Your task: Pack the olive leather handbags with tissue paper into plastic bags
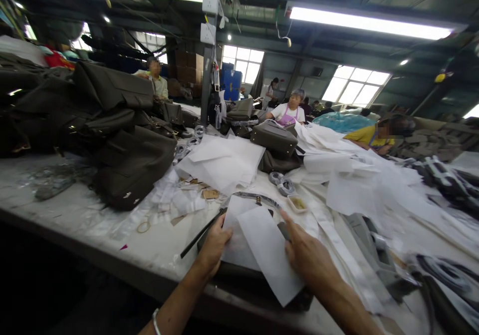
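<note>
A dark handbag [247, 275] lies at the table's front edge, mostly covered by white paper. Its curved handle [275, 202] rises at the far side. My left hand [216, 242] is closed on the left edge of a large white paper sheet [239, 240], thumb on top. A smaller paper sheet [271, 255] lies slanted over it and hangs past the bag's near edge. At the bag's right side, my right hand [309, 250] is open beside the smaller sheet, its index finger stretched forward. The undersides of both hands are hidden.
Dark bags [130, 165] are heaped at left. Paper stacks [224, 160] lie behind, with more paper [355, 185] at right. Nearby are a small tray [298, 203], rolled straps [282, 184] and a grey tape dispenser [374, 250]. Co-workers [290, 113] sit across the table.
</note>
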`<state>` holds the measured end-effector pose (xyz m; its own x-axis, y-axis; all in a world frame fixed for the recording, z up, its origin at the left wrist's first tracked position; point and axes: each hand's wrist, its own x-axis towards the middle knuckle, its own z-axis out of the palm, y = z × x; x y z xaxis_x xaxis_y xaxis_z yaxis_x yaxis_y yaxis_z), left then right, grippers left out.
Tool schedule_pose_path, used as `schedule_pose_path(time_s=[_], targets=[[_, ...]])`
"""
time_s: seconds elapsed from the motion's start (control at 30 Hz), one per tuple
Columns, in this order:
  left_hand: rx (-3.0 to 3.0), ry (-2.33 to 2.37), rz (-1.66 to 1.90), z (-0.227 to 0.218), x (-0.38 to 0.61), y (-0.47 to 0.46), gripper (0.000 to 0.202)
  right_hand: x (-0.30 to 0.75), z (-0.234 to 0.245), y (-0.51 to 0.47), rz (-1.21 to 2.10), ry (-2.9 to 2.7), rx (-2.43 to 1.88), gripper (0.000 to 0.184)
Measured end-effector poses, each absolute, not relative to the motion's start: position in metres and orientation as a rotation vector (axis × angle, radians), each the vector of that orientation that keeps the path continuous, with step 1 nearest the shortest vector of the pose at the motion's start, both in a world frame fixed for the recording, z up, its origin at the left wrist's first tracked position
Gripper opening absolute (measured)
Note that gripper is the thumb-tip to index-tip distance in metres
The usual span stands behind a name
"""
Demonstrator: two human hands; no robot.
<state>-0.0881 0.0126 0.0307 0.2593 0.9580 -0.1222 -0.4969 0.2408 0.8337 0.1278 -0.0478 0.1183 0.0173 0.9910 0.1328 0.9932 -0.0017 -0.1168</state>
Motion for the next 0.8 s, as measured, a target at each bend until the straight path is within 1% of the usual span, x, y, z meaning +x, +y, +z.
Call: schedule_pose_path(time_s=[0.07,0.13,0.2,0.23,0.3,0.33,0.4,0.47,0.53,0.6,0.63,0.73,0.8], targets=[[0.759,0.748,1.125,0.033,-0.087,0.012,0.063,0.143,0.125,-0.057,-0.153,-1.995,-2.008,0.061],[0.752,0.748,1.119,0.035,-0.087,0.011,0.063,0.138,0.130,-0.071,-0.257,-1.978,-1.828,0.060],[0.754,0.728,1.118,0.036,-0.086,0.011,0.063,0.115,0.128,-0.083,-0.219,-2.079,-1.697,0.069],[0.757,0.714,1.119,0.036,-0.087,0.010,0.063,0.100,0.124,-0.086,-0.146,-2.156,-1.682,0.077],[0.762,0.686,1.121,0.036,-0.087,0.010,0.065,0.074,0.113,-0.084,0.014,-2.242,-1.792,0.089],[0.763,0.680,1.122,0.036,-0.087,0.010,0.065,0.066,0.108,-0.080,0.096,-2.251,-1.867,0.091],[0.765,0.694,1.120,0.036,-0.088,0.010,0.066,0.062,0.103,-0.071,0.242,-2.232,-1.934,0.086],[0.762,0.730,1.121,0.036,-0.087,0.010,0.066,0.075,0.107,-0.063,0.342,-2.181,-1.889,0.072],[0.754,0.766,1.129,0.036,-0.087,0.010,0.065,0.100,0.118,-0.058,0.353,-2.054,-1.867,0.055],[0.748,0.799,1.152,0.037,-0.087,0.010,0.064,0.133,0.130,-0.056,0.345,-1.836,-1.898,0.045],[0.750,0.815,1.164,0.036,-0.087,0.011,0.063,0.152,0.134,-0.056,0.342,-1.707,-1.914,0.046],[0.799,0.863,1.194,0.034,-0.086,0.012,0.058,0.205,0.137,-0.058,0.331,-1.390,-1.995,0.060],[0.844,0.893,1.211,0.032,-0.086,0.014,0.053,0.226,0.134,-0.063,0.203,-1.361,-2.137,0.064]])
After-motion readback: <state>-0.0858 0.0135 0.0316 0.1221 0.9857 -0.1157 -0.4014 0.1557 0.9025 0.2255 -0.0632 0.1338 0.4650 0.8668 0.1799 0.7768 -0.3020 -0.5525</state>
